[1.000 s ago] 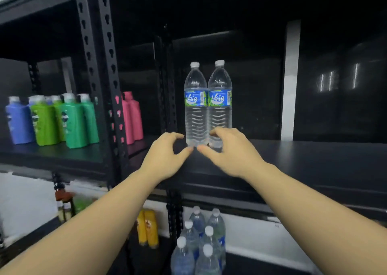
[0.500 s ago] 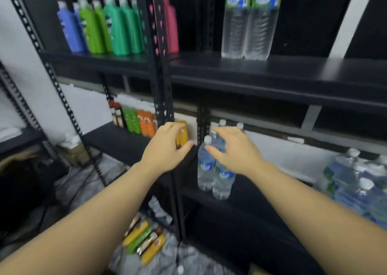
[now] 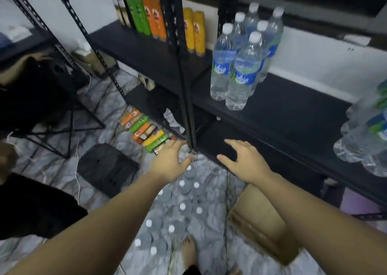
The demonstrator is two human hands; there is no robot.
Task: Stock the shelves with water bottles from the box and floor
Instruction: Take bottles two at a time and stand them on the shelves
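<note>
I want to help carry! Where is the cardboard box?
In the head view the cardboard box lies on the floor at the lower right, under the right forearm, beside the bottles standing on the floor and in front of the black shelf.

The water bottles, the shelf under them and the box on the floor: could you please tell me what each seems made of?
Water bottles: clear plastic, apparently; ribbed see-through walls, white caps. Shelf: black, matte board, possibly painted metal or wood; hard to tell. Box: brown cardboard, judging by its dull folded flaps.
</note>
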